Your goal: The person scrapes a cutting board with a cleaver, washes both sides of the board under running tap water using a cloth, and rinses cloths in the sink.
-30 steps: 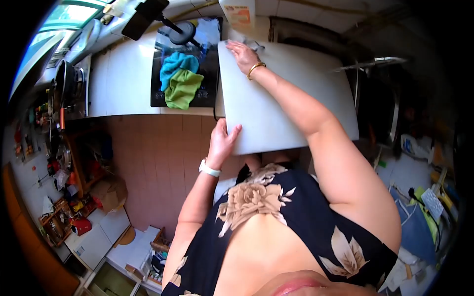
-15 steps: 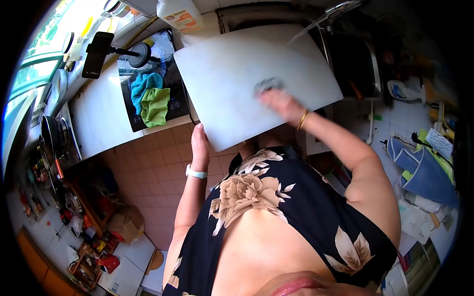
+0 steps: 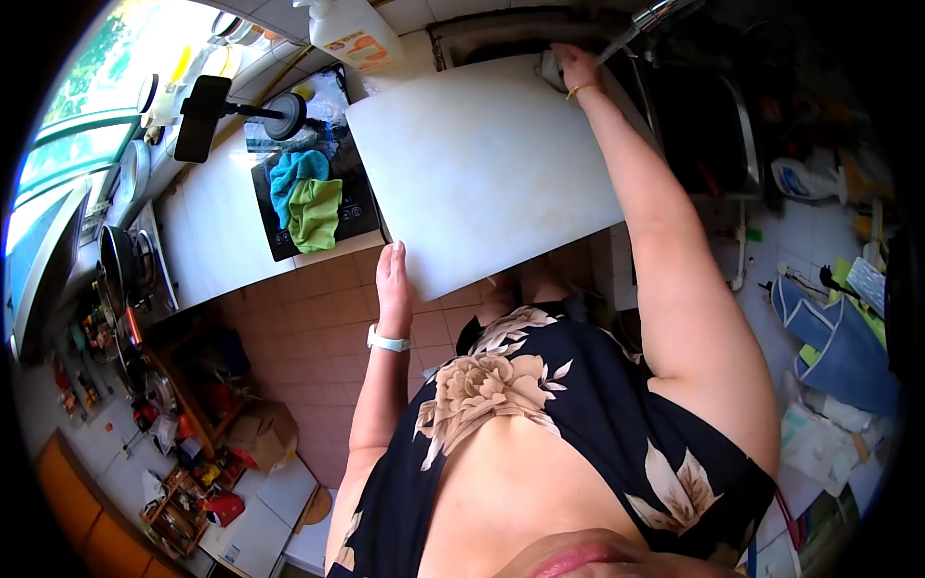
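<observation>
A large white board (image 3: 491, 173) lies over the counter and part of the sink. At its far right edge, near the faucet (image 3: 650, 24), my right hand (image 3: 578, 67) is closed on a crumpled grey cloth (image 3: 551, 70). A thin gold bangle circles that wrist. My left hand (image 3: 393, 279) is against the board's left edge by the near corner, its fingers straight and close together. Its thumb is hidden. Left of the board, a blue cloth (image 3: 296, 175) and a green cloth (image 3: 315, 215) lie on a black cooktop (image 3: 356, 217).
A phone (image 3: 202, 118) on a round-based stand (image 3: 285, 116) stands at the back left. Behind the board are a white jug (image 3: 355, 39) and the sink's rim (image 3: 462, 24). A dark basin (image 3: 708, 135) lies to the right, and a tiled floor (image 3: 308, 328) shows below.
My right hand has moved with the grey cloth from the middle of the board to its far right edge, the arm now stretched out. My left hand stays at the near left corner.
</observation>
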Demonstrator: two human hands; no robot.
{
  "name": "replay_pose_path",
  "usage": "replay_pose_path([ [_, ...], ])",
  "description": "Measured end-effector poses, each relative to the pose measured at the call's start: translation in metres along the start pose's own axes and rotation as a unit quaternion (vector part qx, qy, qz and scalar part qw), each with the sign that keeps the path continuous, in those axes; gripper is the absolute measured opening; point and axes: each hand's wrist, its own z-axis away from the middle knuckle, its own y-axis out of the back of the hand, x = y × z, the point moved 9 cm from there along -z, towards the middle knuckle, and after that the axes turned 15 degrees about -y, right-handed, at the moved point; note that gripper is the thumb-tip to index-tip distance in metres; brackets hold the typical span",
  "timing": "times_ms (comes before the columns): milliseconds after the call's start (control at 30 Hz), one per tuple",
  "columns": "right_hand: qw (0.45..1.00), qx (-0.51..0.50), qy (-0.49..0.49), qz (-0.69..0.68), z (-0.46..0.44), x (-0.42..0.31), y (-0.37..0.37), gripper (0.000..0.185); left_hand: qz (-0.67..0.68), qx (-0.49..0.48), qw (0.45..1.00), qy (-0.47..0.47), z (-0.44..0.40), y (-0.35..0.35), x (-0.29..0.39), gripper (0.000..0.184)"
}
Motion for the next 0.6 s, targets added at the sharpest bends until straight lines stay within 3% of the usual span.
replay_pose_path([
  [67, 0.999, -0.025, 0.013, 0.019, 0.024, -0.005, -0.016, 0.028, -0.019, 0.022, 1.0, 0.01, 0.0, 0.001, 0.005, 0.041],
  [133, 0.976, -0.043, 0.132, 0.167, 0.055, 0.0, -0.05, 0.025, -0.001, 0.006, 1.0, 0.014, -0.004, -0.001, 0.008, 0.043],
  [200, 0.987, 0.036, 0.088, 0.131, 0.069, 0.02, -0.069, 0.021, 0.022, -0.016, 1.0, 0.014, -0.012, -0.011, 0.014, 0.045],
  [267, 0.995, -0.075, 0.04, 0.056, 0.126, -0.025, -0.089, 0.03, 0.032, 0.011, 0.999, 0.014, -0.013, -0.01, 0.022, 0.047],
  [300, 0.98, -0.12, 0.135, 0.086, 0.174, -0.066, -0.096, 0.029, 0.032, 0.008, 0.999, 0.012, -0.014, -0.012, 0.024, 0.047],
  [333, 0.964, -0.201, 0.159, 0.075, 0.221, -0.109, -0.093, 0.025, 0.023, 0.016, 1.0, 0.001, -0.016, -0.011, 0.027, 0.044],
  [400, 0.897, -0.199, 0.366, 0.147, 0.307, -0.149, -0.096, 0.024, 0.005, 0.028, 0.999, -0.02, -0.018, -0.009, 0.033, 0.041],
  [467, 0.897, -0.2, 0.374, 0.127, 0.351, -0.166, -0.077, 0.027, -0.003, 0.008, 1.0, -0.026, -0.022, -0.011, 0.03, 0.034],
  [500, 0.875, -0.186, 0.424, 0.142, 0.355, -0.171, -0.065, 0.028, 0.006, 0.003, 1.0, -0.016, -0.022, -0.012, 0.029, 0.032],
  [533, 0.876, -0.184, 0.422, 0.141, 0.338, -0.152, -0.064, 0.028, 0.014, 0.001, 1.0, -0.006, -0.021, -0.012, 0.027, 0.03],
  [600, 0.898, -0.242, 0.368, 0.01, 0.265, -0.098, -0.06, 0.026, 0.017, 0.008, 1.0, -0.002, -0.019, -0.012, 0.024, 0.028],
])
